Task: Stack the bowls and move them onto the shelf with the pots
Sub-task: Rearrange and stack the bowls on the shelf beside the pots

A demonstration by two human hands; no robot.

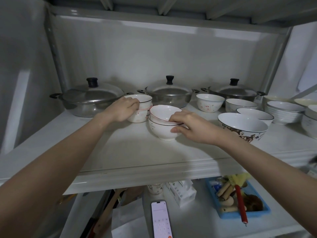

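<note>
Here my left hand (124, 109) grips one bowl stack (139, 108), hiding its side; my right hand (192, 127) pinches another stack's (163, 122) rim

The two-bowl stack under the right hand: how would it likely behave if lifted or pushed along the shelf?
The two-bowl stack looks glazed ceramic, so probably rigid, breakable and slick. The top bowl sits tilted, so it may rock or slip when lifted. Its narrow foot suggests it might tip if pushed high; the right hand already steadies the rim.

My one head view looks forward and down, close over my hands, facing the shelf (154, 152).
</note>
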